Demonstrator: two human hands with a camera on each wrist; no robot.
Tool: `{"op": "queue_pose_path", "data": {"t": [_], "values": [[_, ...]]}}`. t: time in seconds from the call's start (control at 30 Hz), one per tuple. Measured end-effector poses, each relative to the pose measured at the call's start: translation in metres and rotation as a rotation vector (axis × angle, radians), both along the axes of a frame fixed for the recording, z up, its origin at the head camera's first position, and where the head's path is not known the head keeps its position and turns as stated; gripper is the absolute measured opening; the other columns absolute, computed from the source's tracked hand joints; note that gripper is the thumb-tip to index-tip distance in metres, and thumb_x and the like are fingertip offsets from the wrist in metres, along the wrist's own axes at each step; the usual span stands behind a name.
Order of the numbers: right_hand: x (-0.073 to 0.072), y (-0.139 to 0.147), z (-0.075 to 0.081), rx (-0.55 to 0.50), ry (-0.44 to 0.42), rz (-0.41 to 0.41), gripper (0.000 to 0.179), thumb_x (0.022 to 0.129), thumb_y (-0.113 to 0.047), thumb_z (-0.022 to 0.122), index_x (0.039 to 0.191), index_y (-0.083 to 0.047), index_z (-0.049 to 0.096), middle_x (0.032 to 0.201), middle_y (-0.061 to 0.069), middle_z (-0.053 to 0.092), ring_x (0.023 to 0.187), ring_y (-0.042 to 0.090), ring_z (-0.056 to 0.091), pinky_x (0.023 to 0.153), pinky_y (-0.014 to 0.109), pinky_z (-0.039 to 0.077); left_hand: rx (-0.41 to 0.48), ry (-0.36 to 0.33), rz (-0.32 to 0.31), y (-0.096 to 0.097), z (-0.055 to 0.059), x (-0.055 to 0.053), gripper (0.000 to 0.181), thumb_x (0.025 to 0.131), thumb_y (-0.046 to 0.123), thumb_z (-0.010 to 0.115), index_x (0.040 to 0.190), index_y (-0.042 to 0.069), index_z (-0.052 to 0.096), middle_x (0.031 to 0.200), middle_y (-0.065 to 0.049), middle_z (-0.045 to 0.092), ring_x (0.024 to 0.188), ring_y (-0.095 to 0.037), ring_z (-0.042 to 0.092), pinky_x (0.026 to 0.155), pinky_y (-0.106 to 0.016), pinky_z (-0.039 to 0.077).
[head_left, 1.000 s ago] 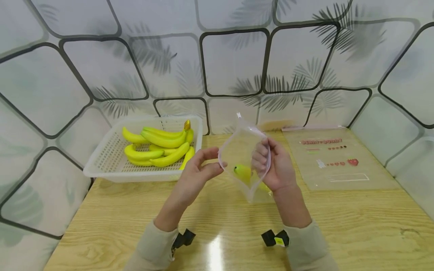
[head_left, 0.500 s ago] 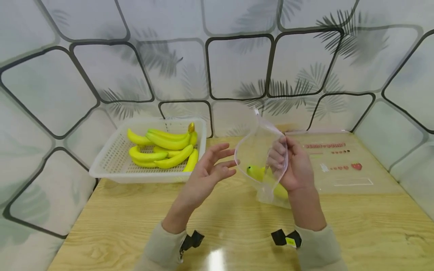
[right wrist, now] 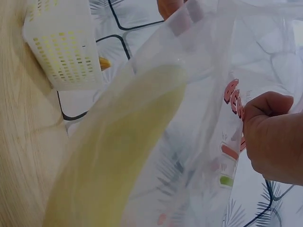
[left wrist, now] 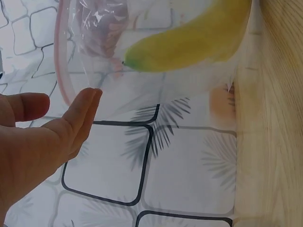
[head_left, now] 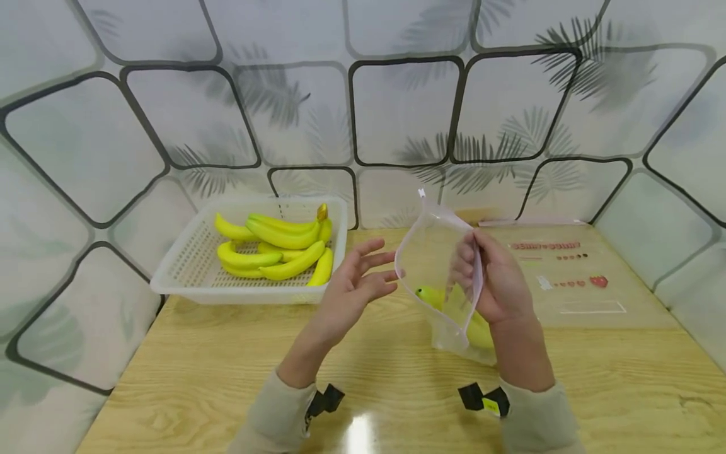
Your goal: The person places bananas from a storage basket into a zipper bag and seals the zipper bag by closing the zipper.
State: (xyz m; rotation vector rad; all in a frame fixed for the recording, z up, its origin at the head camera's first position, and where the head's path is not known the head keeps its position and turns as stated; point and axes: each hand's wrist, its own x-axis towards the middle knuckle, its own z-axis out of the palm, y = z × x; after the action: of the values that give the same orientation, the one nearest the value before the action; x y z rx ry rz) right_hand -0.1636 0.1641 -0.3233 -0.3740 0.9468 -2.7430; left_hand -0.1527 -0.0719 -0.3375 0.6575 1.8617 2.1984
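Observation:
A clear zip bag (head_left: 433,252) with a pale pink rim is held up over the table, its mouth spread wide. Inside lies a yellow banana (left wrist: 189,42) with a greenish tip, seen through the plastic in all views. My right hand (head_left: 501,284) grips one side of the rim, its curled fingers inside the mouth and its thumb outside. My left hand (head_left: 348,296) is at the opposite side, fingers nearly straight and thumb apart. Its fingertips (left wrist: 94,97) are at the rim; whether they touch it I cannot tell.
A white perforated basket (head_left: 227,295) holding several bananas (head_left: 289,233) stands at the back left. Another clear bag (head_left: 601,302), printed with red lettering and a strawberry, lies flat at the right. A patterned cloth (head_left: 405,113) rises behind the wooden table (head_left: 227,359).
My left thumb and fingers have come away from their hold near the rim and spread. The bag, with the banana in it, has shifted right in my right hand. The head view has also shifted slightly.

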Motion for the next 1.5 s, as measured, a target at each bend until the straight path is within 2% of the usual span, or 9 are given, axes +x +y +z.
{"op": "queue_pose_path", "data": {"t": [0.1,0.2,0.47,0.57,0.67,0.93,1.23,1.37,1.5], "values": [[-0.002,0.002,-0.003,-0.07,-0.007,0.07,0.034,0.11,-0.024,0.03,0.092,-0.007,0.053,0.072,0.002,0.053,0.059,0.011,0.048,0.05,0.019,0.038,-0.072,0.002,0.042,-0.007,-0.004,-0.005,0.051,0.1,0.002,0.048,0.148,0.007,0.032,0.144,-0.02,0.047,0.124,-0.036,0.057,0.1,-0.039,0.051],[-0.005,0.002,-0.006,-0.098,-0.02,0.109,0.034,0.11,-0.025,0.029,0.093,-0.007,0.052,0.073,0.003,0.053,0.059,0.012,0.047,0.051,0.02,0.038,-0.171,0.068,0.12,-0.015,-0.008,-0.013,0.047,0.101,0.001,0.046,0.147,0.006,0.036,0.141,-0.019,0.049,0.123,-0.035,0.058,0.099,-0.041,0.051],[-0.005,-0.001,-0.011,-0.107,-0.06,0.152,0.036,0.111,-0.027,0.025,0.094,-0.007,0.05,0.073,0.003,0.052,0.06,0.012,0.036,0.052,0.022,0.04,-0.686,0.327,0.534,-0.059,-0.022,-0.037,0.029,0.1,0.001,0.044,0.125,-0.005,0.057,0.124,-0.022,0.06,0.11,-0.034,0.058,0.089,-0.047,0.051],[-0.003,-0.002,-0.012,-0.097,-0.061,0.152,0.036,0.111,-0.027,0.024,0.094,-0.007,0.05,0.074,0.003,0.052,0.06,0.013,0.042,0.052,0.022,0.039,-0.874,0.334,0.64,-0.077,-0.029,-0.043,0.029,0.099,0.002,0.043,0.123,-0.007,0.057,0.123,-0.027,0.057,0.103,-0.037,0.056,0.08,-0.047,0.05],[-0.003,-0.003,-0.014,-0.101,-0.059,0.165,0.036,0.111,-0.026,0.024,0.094,-0.007,0.05,0.075,0.004,0.053,0.061,0.013,0.044,0.053,0.022,0.037,-1.03,0.287,0.69,-0.092,-0.034,-0.047,0.031,0.1,0.005,0.044,0.125,-0.007,0.056,0.123,-0.03,0.054,0.102,-0.043,0.055,0.076,-0.05,0.05],[-0.01,-0.006,-0.021,-0.044,-0.061,0.178,0.038,0.111,-0.026,0.023,0.093,-0.008,0.052,0.074,0.002,0.053,0.06,0.012,0.045,0.053,0.021,0.037,-1.196,0.114,0.617,-0.11,-0.033,-0.055,0.042,0.102,0.017,0.039,0.135,-0.006,0.051,0.132,-0.033,0.05,0.115,-0.049,0.052,0.087,-0.058,0.048],[-0.013,-0.011,-0.026,0.021,-0.05,0.165,0.039,0.111,-0.026,0.024,0.091,-0.009,0.052,0.073,0.0,0.053,0.059,0.011,0.045,0.053,0.022,0.04,-1.314,0.093,0.443,-0.109,-0.021,-0.072,0.044,0.103,0.02,0.04,0.136,-0.008,0.049,0.129,-0.032,0.053,0.105,-0.043,0.057,0.083,-0.054,0.051],[-0.014,-0.013,-0.026,0.043,-0.035,0.156,0.038,0.111,-0.026,0.024,0.09,-0.01,0.052,0.072,0.0,0.053,0.057,0.011,0.044,0.053,0.022,0.042,-1.402,0.051,0.352,-0.114,-0.013,-0.087,0.045,0.101,0.019,0.041,0.135,-0.01,0.047,0.13,-0.034,0.05,0.119,-0.051,0.048,0.095,-0.063,0.043],[-0.014,-0.016,-0.026,0.068,-0.051,0.151,0.039,0.111,-0.026,0.023,0.088,-0.01,0.05,0.07,-0.001,0.053,0.055,0.011,0.045,0.052,0.022,0.041,-1.492,-0.02,0.282,-0.124,-0.017,-0.098,0.05,0.1,0.02,0.041,0.14,-0.01,0.042,0.139,-0.037,0.042,0.132,-0.057,0.033,0.104,-0.068,0.033]]}}
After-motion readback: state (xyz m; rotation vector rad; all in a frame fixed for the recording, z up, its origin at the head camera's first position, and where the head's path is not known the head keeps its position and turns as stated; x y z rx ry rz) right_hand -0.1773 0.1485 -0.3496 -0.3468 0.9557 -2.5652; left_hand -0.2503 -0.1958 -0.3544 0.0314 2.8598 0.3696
